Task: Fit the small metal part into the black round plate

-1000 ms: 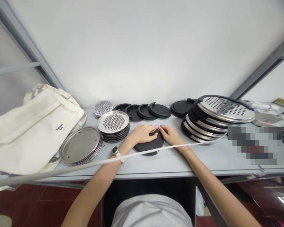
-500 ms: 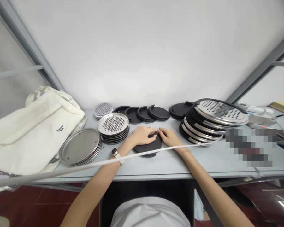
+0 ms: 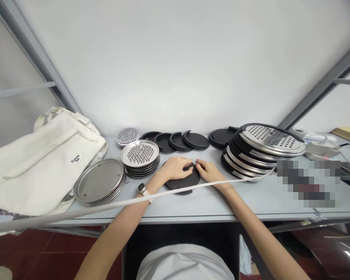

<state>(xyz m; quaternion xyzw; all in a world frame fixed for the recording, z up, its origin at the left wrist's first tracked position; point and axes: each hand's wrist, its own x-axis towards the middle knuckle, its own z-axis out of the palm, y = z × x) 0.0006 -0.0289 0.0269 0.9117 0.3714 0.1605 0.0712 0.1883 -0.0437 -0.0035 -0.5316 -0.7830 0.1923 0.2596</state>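
A round black disc lies flat on the table near its front edge, between my hands. My left hand rests over the disc's left and far part, its thumb and fingers curled around the rim, partly hiding it. My right hand is at the disc's far right edge with thumb and forefinger pinched together. A tiny light-coloured piece shows at those fingertips, too small to name. Left of my hands stands a stack of small round grater plates; behind lie several black discs.
A tall stack of black-rimmed perforated metal plates stands right. At left are plain metal discs and a white cloth bag. A pale cord crosses in front of my forearms. Against the wall sits another grater plate.
My right fingertips have shifted slightly, and the small light piece shows more clearly between them. My left hand and the black disc stay nearly in place; the view has moved a little.
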